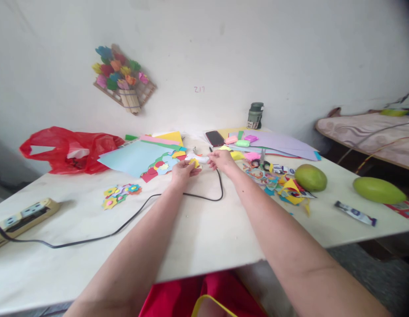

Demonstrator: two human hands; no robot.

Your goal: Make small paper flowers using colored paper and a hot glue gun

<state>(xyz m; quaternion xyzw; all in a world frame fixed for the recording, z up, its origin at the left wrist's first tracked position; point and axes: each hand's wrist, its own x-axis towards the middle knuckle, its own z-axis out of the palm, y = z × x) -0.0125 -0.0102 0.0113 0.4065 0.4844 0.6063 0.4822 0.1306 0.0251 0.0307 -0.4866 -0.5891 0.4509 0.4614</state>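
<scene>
My left hand (184, 172) pinches a small yellow paper flower (194, 163) over the table. Just to its right, my right hand (221, 159) has its thumb and fingers pressed together; whatever they hold is too small to make out. Between and behind the hands lies a white object (200, 159), possibly a glue gun, partly hidden by the fingers. A black cord (221, 187) loops past my right hand. Left of my hands are loose paper flower cut-outs (163, 166) in several colours. Nearer me sits a cluster of finished-looking paper flowers (120, 193) with round centres.
At left are a red plastic bag (92, 147), blue paper sheets (135, 156) and a power strip (24, 220). To the right lie a phone (214, 138), scissors (262, 162), paper scraps (290, 189), two green mangoes (310, 177) and a tube (355, 213). A bottle (255, 116) stands behind.
</scene>
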